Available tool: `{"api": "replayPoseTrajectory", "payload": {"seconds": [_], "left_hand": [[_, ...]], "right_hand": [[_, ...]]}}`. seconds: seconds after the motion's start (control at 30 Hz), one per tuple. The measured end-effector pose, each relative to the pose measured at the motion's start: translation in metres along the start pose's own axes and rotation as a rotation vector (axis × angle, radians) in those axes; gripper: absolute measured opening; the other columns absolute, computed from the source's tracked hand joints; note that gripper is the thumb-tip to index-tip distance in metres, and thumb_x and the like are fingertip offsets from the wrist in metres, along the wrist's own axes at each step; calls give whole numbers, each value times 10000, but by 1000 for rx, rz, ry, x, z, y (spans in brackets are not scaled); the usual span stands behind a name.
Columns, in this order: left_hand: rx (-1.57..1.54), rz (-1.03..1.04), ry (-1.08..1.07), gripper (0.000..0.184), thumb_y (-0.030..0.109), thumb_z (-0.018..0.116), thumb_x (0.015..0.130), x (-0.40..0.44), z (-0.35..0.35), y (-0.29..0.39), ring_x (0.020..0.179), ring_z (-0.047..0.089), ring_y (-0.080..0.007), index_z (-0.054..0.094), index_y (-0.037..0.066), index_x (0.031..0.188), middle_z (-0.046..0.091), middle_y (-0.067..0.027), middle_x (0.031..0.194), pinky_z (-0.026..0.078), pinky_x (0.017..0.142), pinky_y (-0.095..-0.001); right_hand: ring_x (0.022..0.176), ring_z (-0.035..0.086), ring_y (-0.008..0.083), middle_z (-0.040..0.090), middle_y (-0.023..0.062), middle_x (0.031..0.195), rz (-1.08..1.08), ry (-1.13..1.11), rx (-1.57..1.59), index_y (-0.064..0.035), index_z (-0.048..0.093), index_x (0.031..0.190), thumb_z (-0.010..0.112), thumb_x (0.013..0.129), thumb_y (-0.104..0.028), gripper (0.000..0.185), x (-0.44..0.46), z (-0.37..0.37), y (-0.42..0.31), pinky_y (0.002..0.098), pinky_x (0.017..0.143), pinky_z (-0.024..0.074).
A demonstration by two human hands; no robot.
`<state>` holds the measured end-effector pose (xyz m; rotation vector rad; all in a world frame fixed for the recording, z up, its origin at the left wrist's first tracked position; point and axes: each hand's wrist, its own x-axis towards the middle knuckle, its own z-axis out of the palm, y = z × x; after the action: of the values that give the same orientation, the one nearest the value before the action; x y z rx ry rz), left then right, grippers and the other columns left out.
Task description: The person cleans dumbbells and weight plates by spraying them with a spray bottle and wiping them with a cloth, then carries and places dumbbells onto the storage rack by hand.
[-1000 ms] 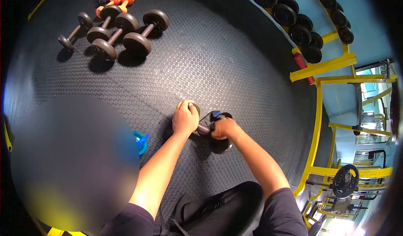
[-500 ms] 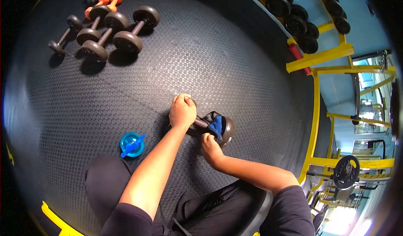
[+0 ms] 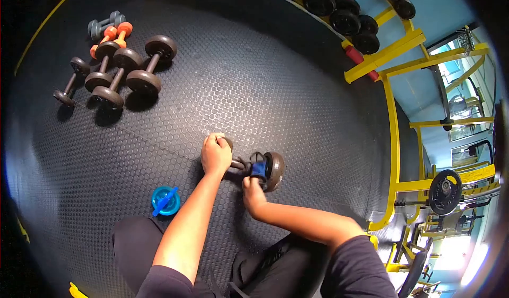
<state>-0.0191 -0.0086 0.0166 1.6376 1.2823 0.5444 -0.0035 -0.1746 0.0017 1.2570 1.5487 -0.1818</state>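
Observation:
A brown dumbbell point(image 3: 275, 171) lies on the black textured floor in front of me. My left hand point(image 3: 216, 154) is wrapped round its left weight, which is mostly hidden under the palm. Against the inner side of the right weight sits a black and blue cloth point(image 3: 258, 169). My right hand point(image 3: 253, 189) pinches the lower edge of this cloth, fingers closed, beside the right weight. The dumbbell's bar shows between the two hands.
A blue bottle point(image 3: 166, 201) stands left of my left forearm. Brown dumbbells point(image 3: 143, 82), orange ones point(image 3: 124, 29) and grey ones point(image 3: 97, 30) lie at the upper left. A yellow rack point(image 3: 393, 133) with black weights is on the right.
The right hand has gone from on top of the right weight to its lower inner side, and more blue cloth shows. The left hand keeps its hold. The whole view has shifted.

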Motion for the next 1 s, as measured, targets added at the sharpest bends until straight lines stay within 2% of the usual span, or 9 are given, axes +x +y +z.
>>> {"api": "replayPoseTrajectory", "payload": {"seconds": [0.07,0.17,0.33,0.47,0.53,0.6,0.67,0.9,1.0], "left_hand": [[19,6,9,233,202,471,916,-2,3,-7,1023,603,-361,642,65,995,640,-169,1077,475,882,-441],[-11,47,13,230,194,472,917,0,4,-9,1022,602,-367,645,62,992,646,-175,1052,474,881,-442],[10,60,32,228,192,472,925,-2,6,-15,1015,605,-364,649,62,986,649,-178,1039,475,877,-439],[13,26,15,253,217,471,948,1,9,-19,1027,643,-306,671,68,989,690,-150,1043,486,886,-388],[0,100,27,250,202,464,955,2,10,-23,1017,643,-296,668,60,985,689,-151,1036,484,893,-384],[-53,58,-4,233,174,463,963,3,10,-24,1019,634,-262,658,48,972,686,-132,1028,470,917,-362],[-56,66,3,229,172,467,965,2,9,-22,1024,632,-260,656,44,969,685,-130,1034,472,914,-356],[-18,25,-25,245,187,469,928,9,14,-20,1033,631,-324,666,61,998,681,-163,1053,482,887,-401],[9,-14,-18,239,185,471,930,10,13,-19,1050,627,-324,669,72,1002,681,-160,1064,479,902,-397]], "right_hand": [[1144,446,314,532,75,1235,155,116,359,-174,748,1037,569,862,-280,272,-31,-6,26,484,796,467],[1133,480,329,513,120,1271,138,215,743,-136,677,1181,586,840,-185,356,-61,-9,72,452,825,494],[1200,448,460,426,262,1336,335,988,1438,36,311,1428,557,883,-95,612,-45,-17,89,464,1031,403],[1394,274,429,254,371,1463,-71,569,1616,96,351,1380,602,852,-144,632,-2,1,84,413,1156,261],[1298,411,422,441,292,1368,-95,829,1484,63,467,1262,696,782,-160,577,8,7,93,420,1101,342],[1217,486,409,537,233,1265,68,496,1533,28,458,1259,729,754,-163,604,0,-3,110,455,1008,418],[1166,533,383,573,205,1206,95,698,1404,11,403,1312,729,755,-159,668,16,6,89,483,950,440],[921,663,314,648,197,1053,300,756,1182,50,476,1210,549,868,-139,397,29,16,66,515,1112,300],[651,655,222,631,137,690,476,682,746,2,602,854,506,858,-116,152,21,28,62,499,1172,199]]}}
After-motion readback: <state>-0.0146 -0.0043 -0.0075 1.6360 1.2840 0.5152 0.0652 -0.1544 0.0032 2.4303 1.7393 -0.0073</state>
